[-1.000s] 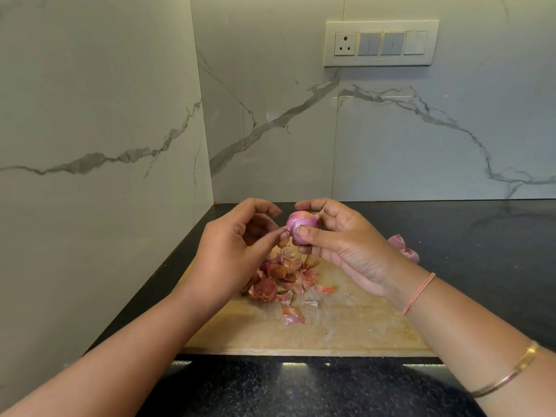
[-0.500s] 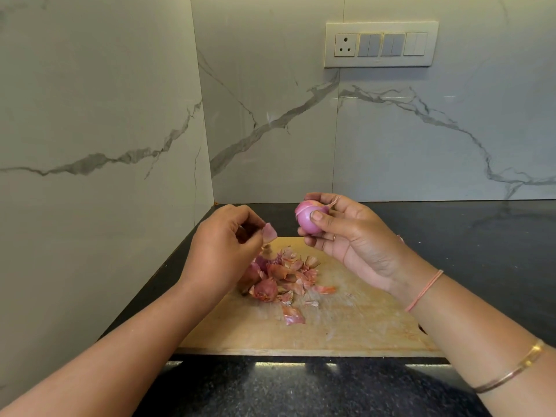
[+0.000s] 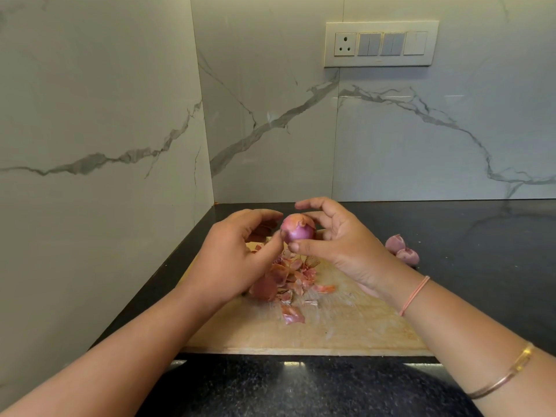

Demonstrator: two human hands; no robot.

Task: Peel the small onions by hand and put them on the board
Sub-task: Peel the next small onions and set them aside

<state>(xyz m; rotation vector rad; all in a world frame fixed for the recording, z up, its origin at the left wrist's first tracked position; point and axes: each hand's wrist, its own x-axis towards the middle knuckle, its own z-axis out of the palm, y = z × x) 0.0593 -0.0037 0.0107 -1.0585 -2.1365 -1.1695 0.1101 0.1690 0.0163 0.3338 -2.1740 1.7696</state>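
Pink onion (image 3: 298,231) — grey-veined white wall (image 3: 270,124).

Corner of kitchen. Left wall (image 3: 90,115) and back wall (image 3: 270,100): pale marble-look slabs, grey veins running diagonally, vertical joint in back wall under switch plate (image 3: 380,43). Plate cream, mounted high on back wall; three-pin socket (image 3: 344,44) at its left end, rocker switches to right. Counter (image 3: 481,236) black, speckled, glossy; reflects wall veining at far right. Small bright glints (image 3: 291,363) along near counter. Light soft, even.
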